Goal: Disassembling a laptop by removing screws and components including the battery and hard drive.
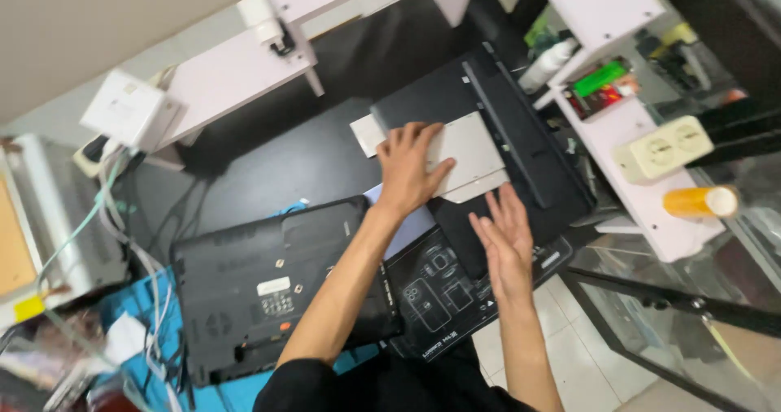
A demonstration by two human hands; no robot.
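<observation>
Left hand [409, 168] flat, fingers spread, pressing thin silver rectangular metal drive [468, 153]; right hand [506, 245] open, empty, hovering beside it; seating step, likely; next needs even push; upturned black plastic laptop [272, 286] near.

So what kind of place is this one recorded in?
Probably a small electronics repair bench: an upturned black laptop lies on the dark desk, the left hand rests on a flat silver drive, and a repair mat lies beneath.

left hand [411, 168] hides part of the silver drive [468, 156].
</observation>
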